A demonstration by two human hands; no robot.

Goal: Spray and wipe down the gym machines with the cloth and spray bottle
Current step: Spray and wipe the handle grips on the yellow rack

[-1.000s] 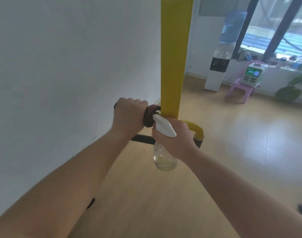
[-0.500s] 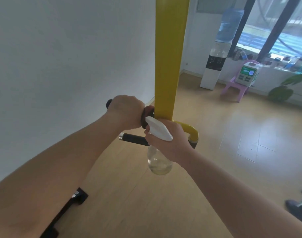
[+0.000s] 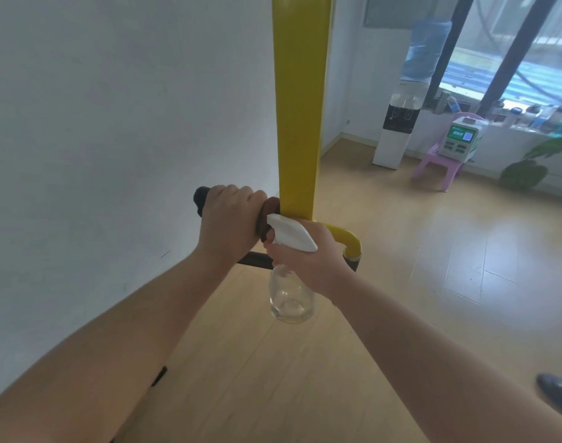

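Cloth [image 3: 268, 208] in left hand's [image 3: 231, 223] grip, wrapped on black handle [image 3: 201, 196]; spray bottle [image 3: 290, 298] in right hand's [image 3: 308, 262] grip, just beside yellow post [image 3: 300, 107].

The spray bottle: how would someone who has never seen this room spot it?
Find the tall yellow metal post rising up the middle of the view. Just in front of its lower end, the right hand grips a clear round plastic bottle with a white trigger head. Unlike the dark brown cloth under the left hand beside it, it is see-through.
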